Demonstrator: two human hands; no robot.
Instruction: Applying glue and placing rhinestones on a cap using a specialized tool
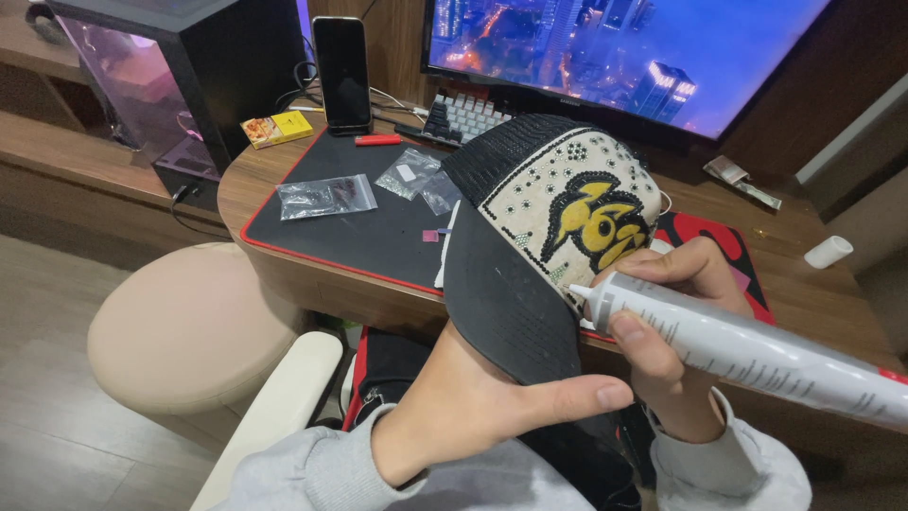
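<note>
Head view: I held a rhinestone-studded cap [558, 203] and a glue tube [747, 350] above the worktop's [813, 293] near edge.

My left hand [473, 397] was closed on the cap's black brim from below, thumb stretched flat along its edge, tilting the cream front panel with its yellow-and-black emblem up to me. My right hand [676, 312] was wrapped around the white glue tube near its tip, the nozzle touching the lower edge of the panel where it met the brim. Behind the cap, on the black desk mat [359, 237], lay small clear bags [326, 196], with a phone [342, 71] standing upright, a red lighter [378, 140] and a keyboard [463, 118] farther back under the monitor [605, 47].
</note>
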